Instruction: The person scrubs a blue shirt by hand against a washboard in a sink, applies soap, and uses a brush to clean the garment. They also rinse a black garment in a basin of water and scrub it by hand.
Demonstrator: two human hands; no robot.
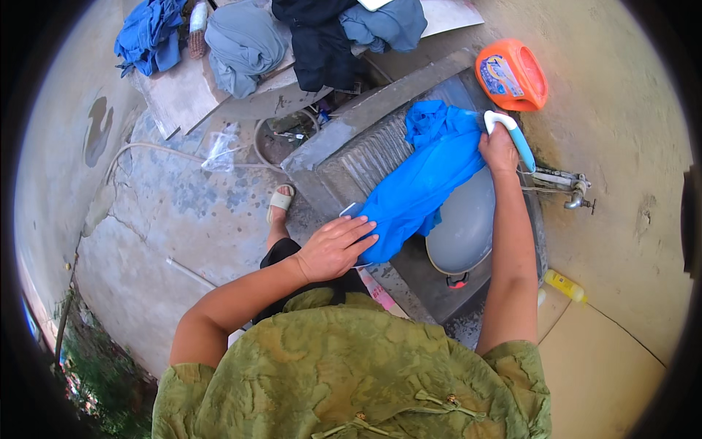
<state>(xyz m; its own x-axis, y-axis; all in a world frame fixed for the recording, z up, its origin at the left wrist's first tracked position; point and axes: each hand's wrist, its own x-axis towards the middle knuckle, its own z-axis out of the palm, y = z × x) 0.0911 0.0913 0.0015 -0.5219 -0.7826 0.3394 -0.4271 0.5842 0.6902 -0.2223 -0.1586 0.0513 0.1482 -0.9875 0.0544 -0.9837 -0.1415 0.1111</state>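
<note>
A wet-looking blue cloth garment (425,175) lies stretched across a ribbed stone washboard (375,156) and over the near side of a grey basin (463,219). On the garment's near end rests my left hand (337,247), fingers extended and pressing on the fabric. My right hand (500,151) grips a scrub brush (518,140) with a white and light-blue handle, at the garment's far right end. The brush's bristles face the cloth and are mostly hidden.
An orange detergent jug (510,74) stands beyond the sink's corner. A metal tap (576,195) juts out at the right, above a yellow bottle (566,285). Piled clothes (244,46) lie on boards at the top left. A hose (186,156) crosses the concrete floor.
</note>
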